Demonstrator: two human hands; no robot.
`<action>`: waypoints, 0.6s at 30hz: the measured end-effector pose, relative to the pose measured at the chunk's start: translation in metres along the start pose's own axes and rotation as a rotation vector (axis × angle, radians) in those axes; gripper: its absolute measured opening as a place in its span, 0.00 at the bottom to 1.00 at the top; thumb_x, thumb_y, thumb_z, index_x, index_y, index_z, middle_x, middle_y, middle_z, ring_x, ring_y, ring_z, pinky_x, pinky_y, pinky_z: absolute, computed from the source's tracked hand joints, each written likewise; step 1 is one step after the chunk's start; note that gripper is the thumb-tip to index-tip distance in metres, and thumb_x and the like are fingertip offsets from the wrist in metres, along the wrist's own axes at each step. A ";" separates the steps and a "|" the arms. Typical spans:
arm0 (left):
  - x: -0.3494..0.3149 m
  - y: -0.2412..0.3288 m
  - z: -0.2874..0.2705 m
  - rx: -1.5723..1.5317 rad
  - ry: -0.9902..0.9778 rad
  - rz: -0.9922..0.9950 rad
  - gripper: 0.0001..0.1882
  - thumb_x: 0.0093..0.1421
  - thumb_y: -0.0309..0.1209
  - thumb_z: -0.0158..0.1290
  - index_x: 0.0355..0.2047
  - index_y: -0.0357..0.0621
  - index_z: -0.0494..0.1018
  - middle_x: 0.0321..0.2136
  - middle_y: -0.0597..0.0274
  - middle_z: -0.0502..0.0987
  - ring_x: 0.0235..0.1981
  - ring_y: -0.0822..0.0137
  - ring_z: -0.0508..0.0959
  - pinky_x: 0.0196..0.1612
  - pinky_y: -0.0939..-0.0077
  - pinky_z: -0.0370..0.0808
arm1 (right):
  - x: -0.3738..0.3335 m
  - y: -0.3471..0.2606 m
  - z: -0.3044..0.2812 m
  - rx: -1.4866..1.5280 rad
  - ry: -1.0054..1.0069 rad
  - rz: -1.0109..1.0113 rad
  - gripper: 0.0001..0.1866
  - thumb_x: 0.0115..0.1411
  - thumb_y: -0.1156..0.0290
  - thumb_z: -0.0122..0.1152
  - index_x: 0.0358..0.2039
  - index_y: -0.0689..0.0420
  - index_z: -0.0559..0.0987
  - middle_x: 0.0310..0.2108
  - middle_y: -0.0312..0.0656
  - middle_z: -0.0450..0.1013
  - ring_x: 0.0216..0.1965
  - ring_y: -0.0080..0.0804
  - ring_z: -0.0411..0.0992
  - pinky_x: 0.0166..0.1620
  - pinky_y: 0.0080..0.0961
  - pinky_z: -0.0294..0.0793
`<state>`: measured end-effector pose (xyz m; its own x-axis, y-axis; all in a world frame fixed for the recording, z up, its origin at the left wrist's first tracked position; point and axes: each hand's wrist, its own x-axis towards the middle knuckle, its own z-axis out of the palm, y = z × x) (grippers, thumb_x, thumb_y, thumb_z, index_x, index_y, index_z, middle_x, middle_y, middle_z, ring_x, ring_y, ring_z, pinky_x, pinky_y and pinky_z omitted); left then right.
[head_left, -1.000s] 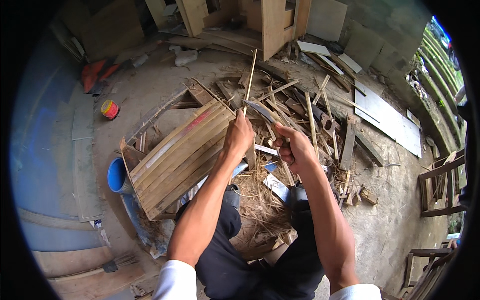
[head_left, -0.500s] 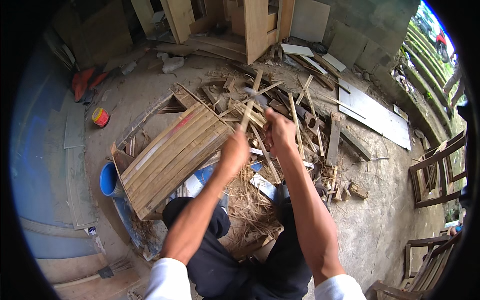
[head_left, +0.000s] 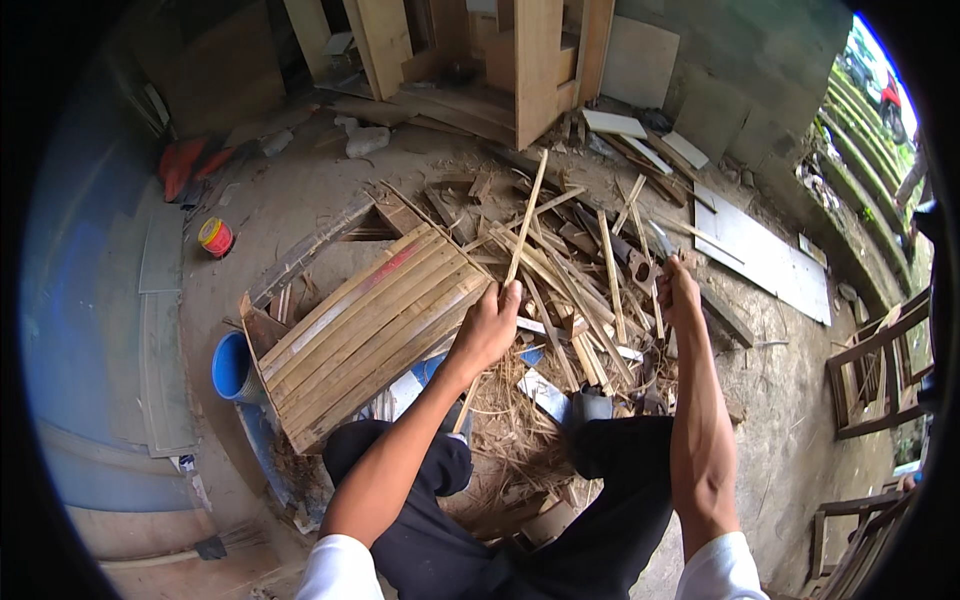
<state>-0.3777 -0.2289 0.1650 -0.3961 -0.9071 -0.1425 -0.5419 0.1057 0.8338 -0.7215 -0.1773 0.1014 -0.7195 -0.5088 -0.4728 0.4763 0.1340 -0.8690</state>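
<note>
My left hand (head_left: 487,332) is closed round the lower end of a thin wooden strip (head_left: 529,215), which points up and away over the scrap pile. Off to the right, my right hand (head_left: 679,294) is wrapped round the handle of a knife; its grey blade (head_left: 660,238) sticks out past the fist, apart from the strip. Below and between both hands lies a heap of split wood strips (head_left: 590,290) and shavings (head_left: 505,410). Left of my left hand, a slatted wooden crate (head_left: 370,335) rests tilted on the ground, made of pale boards.
A blue bucket (head_left: 232,366) stands beside the crate, with a small red and yellow tub (head_left: 215,237) farther off. White panels (head_left: 765,255) lie at the right near a wall. Wooden chairs (head_left: 880,370) stand at the far right, and plywood boards (head_left: 545,75) lean at the back.
My right hand with the knife has swung right, away from the strip. My left hand still grips the strip, slightly lower and farther right. The view has shifted a little.
</note>
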 end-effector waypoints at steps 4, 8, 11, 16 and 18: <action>0.023 0.001 -0.005 0.008 0.015 0.026 0.24 0.67 0.52 0.39 0.37 0.41 0.67 0.25 0.50 0.75 0.27 0.53 0.77 0.33 0.56 0.71 | -0.052 -0.016 0.042 0.333 -0.516 0.007 0.13 0.63 0.56 0.57 0.35 0.53 0.72 0.23 0.34 0.68 0.20 0.21 0.63 0.21 0.17 0.66; 0.039 0.007 -0.026 -0.267 0.043 0.162 0.10 0.65 0.34 0.51 0.34 0.41 0.65 0.16 0.71 0.63 0.14 0.79 0.61 0.17 0.80 0.58 | -0.113 -0.019 0.075 -0.183 -0.566 -0.143 0.20 0.66 0.52 0.49 0.45 0.56 0.71 0.29 0.37 0.70 0.28 0.25 0.68 0.30 0.29 0.71; 0.054 -0.006 -0.035 -0.230 0.218 0.164 0.12 0.63 0.35 0.54 0.34 0.41 0.65 0.16 0.71 0.67 0.14 0.80 0.63 0.16 0.79 0.59 | -0.147 -0.006 0.091 -0.491 -0.601 -0.220 0.25 0.67 0.53 0.49 0.53 0.62 0.68 0.27 0.37 0.68 0.29 0.22 0.68 0.28 0.26 0.68; 0.066 -0.025 -0.036 -0.111 0.253 0.056 0.16 0.59 0.40 0.53 0.35 0.38 0.70 0.26 0.50 0.78 0.26 0.58 0.79 0.30 0.65 0.72 | -0.183 0.009 0.100 -0.733 -0.662 -0.425 0.25 0.69 0.63 0.45 0.65 0.48 0.56 0.35 0.45 0.71 0.32 0.29 0.69 0.35 0.30 0.71; 0.066 -0.024 -0.036 -0.084 0.225 -0.015 0.15 0.59 0.39 0.52 0.36 0.38 0.70 0.27 0.50 0.78 0.28 0.58 0.79 0.31 0.65 0.73 | -0.195 0.014 0.105 -0.832 -0.730 -0.552 0.24 0.70 0.65 0.43 0.65 0.46 0.56 0.38 0.49 0.73 0.39 0.36 0.71 0.41 0.37 0.72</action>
<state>-0.3638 -0.3064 0.1548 -0.2083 -0.9772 -0.0405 -0.4791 0.0658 0.8753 -0.5213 -0.1655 0.1968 -0.1447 -0.9880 -0.0533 -0.4599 0.1148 -0.8805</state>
